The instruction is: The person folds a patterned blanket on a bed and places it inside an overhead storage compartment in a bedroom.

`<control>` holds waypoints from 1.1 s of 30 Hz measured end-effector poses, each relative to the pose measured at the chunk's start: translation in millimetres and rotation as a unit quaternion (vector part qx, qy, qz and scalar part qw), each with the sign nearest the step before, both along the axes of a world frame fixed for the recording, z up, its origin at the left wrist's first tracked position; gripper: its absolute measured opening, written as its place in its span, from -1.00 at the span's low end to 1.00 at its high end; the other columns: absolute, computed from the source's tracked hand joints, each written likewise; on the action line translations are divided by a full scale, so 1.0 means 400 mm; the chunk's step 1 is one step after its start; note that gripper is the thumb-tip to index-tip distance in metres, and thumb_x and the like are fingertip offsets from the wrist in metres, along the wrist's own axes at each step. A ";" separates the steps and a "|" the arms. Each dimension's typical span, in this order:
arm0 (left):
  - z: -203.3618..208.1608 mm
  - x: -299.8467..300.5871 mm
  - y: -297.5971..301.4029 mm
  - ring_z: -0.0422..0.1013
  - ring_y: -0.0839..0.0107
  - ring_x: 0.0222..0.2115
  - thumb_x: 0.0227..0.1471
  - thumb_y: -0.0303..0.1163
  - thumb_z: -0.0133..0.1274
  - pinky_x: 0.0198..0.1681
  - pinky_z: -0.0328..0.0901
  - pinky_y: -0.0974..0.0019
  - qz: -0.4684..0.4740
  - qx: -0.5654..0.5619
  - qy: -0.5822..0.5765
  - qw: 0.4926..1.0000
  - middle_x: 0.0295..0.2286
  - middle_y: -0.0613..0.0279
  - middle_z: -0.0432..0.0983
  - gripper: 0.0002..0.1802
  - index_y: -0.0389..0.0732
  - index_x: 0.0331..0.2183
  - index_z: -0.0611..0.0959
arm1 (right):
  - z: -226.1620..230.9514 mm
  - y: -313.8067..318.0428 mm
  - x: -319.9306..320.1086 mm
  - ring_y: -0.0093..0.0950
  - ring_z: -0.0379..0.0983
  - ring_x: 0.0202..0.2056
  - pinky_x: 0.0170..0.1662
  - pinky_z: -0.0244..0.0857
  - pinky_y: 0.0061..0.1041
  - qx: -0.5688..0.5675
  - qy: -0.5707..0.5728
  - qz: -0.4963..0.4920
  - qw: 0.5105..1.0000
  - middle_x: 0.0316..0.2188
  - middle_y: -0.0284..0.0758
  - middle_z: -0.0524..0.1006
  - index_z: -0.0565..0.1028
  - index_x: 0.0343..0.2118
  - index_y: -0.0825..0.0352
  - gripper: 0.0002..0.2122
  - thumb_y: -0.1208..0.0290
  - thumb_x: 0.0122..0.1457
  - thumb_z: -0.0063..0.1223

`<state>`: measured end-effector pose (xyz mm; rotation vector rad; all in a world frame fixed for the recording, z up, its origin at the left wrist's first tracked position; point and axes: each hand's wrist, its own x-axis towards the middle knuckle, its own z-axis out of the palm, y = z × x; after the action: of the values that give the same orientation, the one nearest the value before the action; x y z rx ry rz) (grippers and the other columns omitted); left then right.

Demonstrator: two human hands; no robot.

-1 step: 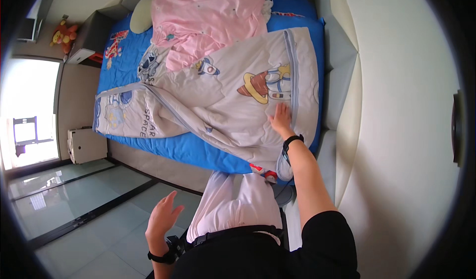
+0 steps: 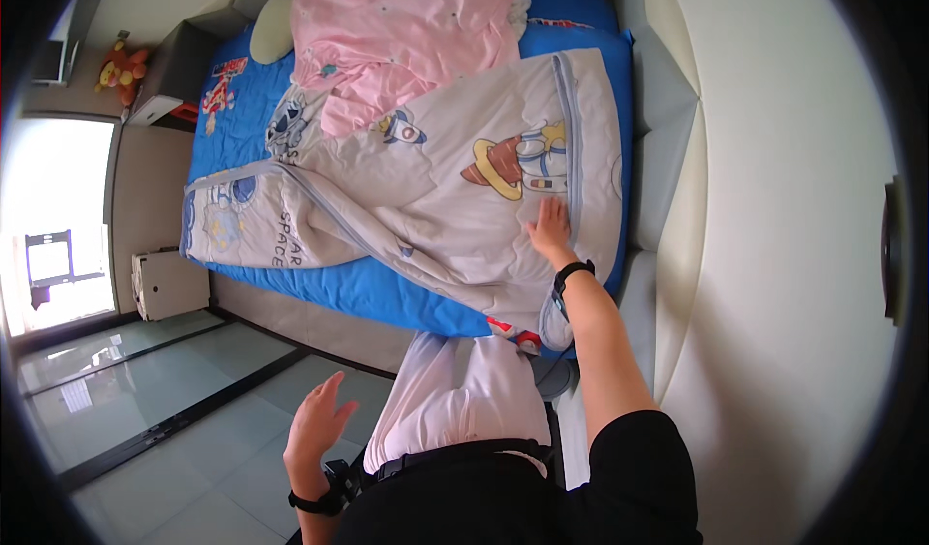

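Observation:
A light grey quilt (image 2: 440, 192) with cartoon space prints and a blue-grey edge band lies spread over a bed with a blue sheet (image 2: 387, 293). Its left part is folded over and its surface is wrinkled. My right hand (image 2: 552, 230) rests on the quilt near the right-hand band, fingers stretched out, below a printed brown planet with a yellow ring. Away from the bed, my left hand (image 2: 321, 419) hangs over the floor at my side, fingers apart and holding nothing. A pink blanket (image 2: 406, 37) lies crumpled across the quilt's far edge.
A padded grey headboard (image 2: 660, 158) runs along the bed's right side, against a pale wall. At the far left are a pale rounded pillow (image 2: 274, 27), an orange plush toy (image 2: 121, 71) and a white case (image 2: 171, 284). Glossy tiles (image 2: 194, 439) cover the floor.

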<state>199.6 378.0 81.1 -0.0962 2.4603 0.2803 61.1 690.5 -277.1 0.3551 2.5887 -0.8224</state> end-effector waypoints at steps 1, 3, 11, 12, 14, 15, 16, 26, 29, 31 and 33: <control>0.002 -0.007 0.002 0.23 0.09 -0.26 -0.25 -0.36 -0.02 -0.25 0.16 0.24 0.008 0.001 -0.005 1.000 -0.31 -0.05 0.32 -0.50 -0.29 -0.19 0.29 | 0.020 0.008 -0.008 -0.11 -0.25 0.05 -0.02 -0.18 -0.11 0.008 0.002 0.004 1.000 0.05 -0.12 -0.17 -0.12 0.02 0.26 -0.33 0.17 -0.13 -0.10; -0.002 -0.022 0.001 0.23 0.08 -0.26 -0.25 -0.36 -0.02 -0.25 0.16 0.24 0.016 0.004 -0.017 1.000 -0.31 -0.04 0.32 -0.51 -0.29 -0.19 0.29 | 0.088 0.047 -0.036 -0.10 -0.20 0.04 -0.04 -0.13 -0.10 0.015 -0.057 -0.052 0.997 0.03 -0.14 -0.11 -0.13 0.03 0.21 -0.34 0.19 -0.12 -0.11; -0.024 -0.079 0.016 0.24 0.07 -0.29 -0.26 -0.40 -0.03 -0.26 0.16 0.24 0.006 0.023 -0.008 1.000 -0.32 -0.04 0.32 -0.52 -0.28 -0.19 0.29 | 0.158 0.284 -0.006 -0.21 -0.19 0.05 0.07 -0.28 -0.43 -0.021 0.244 -0.241 0.939 0.00 0.00 -0.07 -0.16 -0.02 0.51 -0.36 0.54 -0.16 -0.11; -0.024 -0.083 0.016 0.24 0.07 -0.29 -0.26 -0.40 -0.03 -0.26 0.16 0.24 0.011 0.022 -0.016 1.000 -0.32 -0.04 0.32 -0.52 -0.28 -0.19 0.29 | 0.157 0.268 0.023 -0.20 -0.17 0.04 0.07 -0.27 -0.43 -0.002 0.219 -0.247 0.944 -0.01 0.00 -0.05 -0.12 -0.02 0.50 -0.38 0.55 -0.17 -0.11; -0.030 -0.096 0.018 0.24 0.07 -0.29 -0.25 -0.40 -0.04 -0.26 0.16 0.24 -0.010 0.040 0.004 0.999 -0.32 -0.04 0.32 -0.52 -0.28 -0.19 0.29 | 0.153 0.240 0.068 -0.20 -0.16 0.04 0.07 -0.27 -0.42 0.015 0.177 -0.239 0.955 -0.01 0.00 -0.04 -0.10 -0.03 0.51 -0.39 0.55 -0.18 -0.10; -0.032 -0.092 0.017 0.24 0.07 -0.29 -0.24 -0.40 -0.04 -0.26 0.15 0.24 -0.022 0.051 0.009 0.998 -0.32 -0.05 0.32 -0.52 -0.28 -0.18 0.29 | 0.155 0.228 0.107 -0.19 -0.15 0.04 0.07 -0.26 -0.42 0.035 0.139 -0.234 0.962 -0.02 0.00 -0.03 -0.08 -0.04 0.51 -0.39 0.55 -0.18 -0.09; -0.029 -0.099 0.023 0.24 0.07 -0.29 -0.24 -0.40 -0.04 -0.26 0.15 0.24 -0.009 0.040 -0.007 0.999 -0.31 -0.05 0.31 -0.53 -0.28 -0.19 0.29 | 0.137 0.209 0.142 -0.16 -0.01 -0.04 0.01 -0.15 -0.38 0.066 0.181 -0.228 0.954 -0.10 -0.01 0.11 0.01 -0.06 0.48 -0.43 0.55 -0.20 -0.07; -0.046 -0.104 0.028 0.21 0.10 -0.23 -0.22 -0.41 -0.06 -0.21 0.13 0.26 -0.023 0.022 -0.044 0.999 -0.26 -0.04 0.28 -0.53 -0.28 -0.17 0.28 | 0.160 0.084 0.380 -0.21 0.26 -0.37 -0.32 0.19 -0.34 0.193 -0.057 -0.055 0.978 -0.39 -0.13 0.27 0.16 -0.08 0.07 -0.54 0.52 -0.14 -0.18; -0.054 -0.106 0.034 0.20 0.12 -0.19 -0.20 -0.41 -0.07 -0.16 0.11 0.27 -0.025 0.018 -0.068 0.997 -0.22 -0.04 0.26 -0.53 -0.28 -0.16 0.27 | 0.138 0.077 0.377 -0.22 0.28 -0.38 -0.32 0.20 -0.36 0.188 0.118 0.079 0.972 -0.40 -0.17 0.29 0.29 -0.20 0.13 -0.67 0.50 -0.12 -0.22; -0.053 -0.099 0.032 0.19 0.13 -0.18 -0.20 -0.41 -0.07 -0.16 0.11 0.28 -0.031 0.013 -0.076 0.996 -0.22 -0.03 0.26 -0.53 -0.28 -0.16 0.27 | 0.116 0.066 0.356 -0.23 0.30 -0.39 -0.33 0.21 -0.36 0.151 0.045 0.163 0.974 -0.39 -0.18 0.30 0.32 -0.27 0.16 -0.73 0.49 -0.11 -0.23; -0.056 -0.094 0.030 0.24 0.08 -0.29 -0.22 -0.41 -0.05 -0.25 0.15 0.25 -0.060 0.027 -0.033 0.997 -0.31 -0.03 0.32 -0.54 -0.29 -0.18 0.29 | 0.097 0.061 0.361 -0.25 0.32 -0.40 -0.34 0.22 -0.37 0.115 -0.025 0.245 0.962 -0.38 -0.19 0.31 0.35 -0.33 0.19 -0.78 0.48 -0.10 -0.24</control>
<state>162.1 390.2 58.8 0.0641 2.3806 0.2868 205.5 715.1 -238.4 -0.2004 2.5591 -0.3342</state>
